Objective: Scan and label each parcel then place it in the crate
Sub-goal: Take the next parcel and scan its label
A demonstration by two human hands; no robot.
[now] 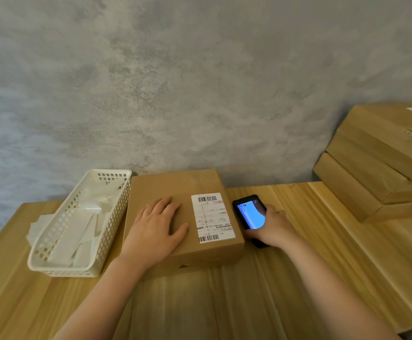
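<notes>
At the left of the desk (224, 303) sits a white basket (52, 246) of loose label strips, kept within easy reach of the work. Beside it lies the parcel (165, 187), its shipping label (212, 217) facing up. The left hand (156, 224) rests flat on the lid, grip spread, probably to steady the box for scanning. Just right of the parcel, the right hand (271, 227) curls its grip round a handheld scanner (249, 212), screen lit. More boxes (376, 155) are stacked far right.

Left hand (157, 223) lies flat, fingers spread; right hand (272, 225) curls around a held device.
</notes>
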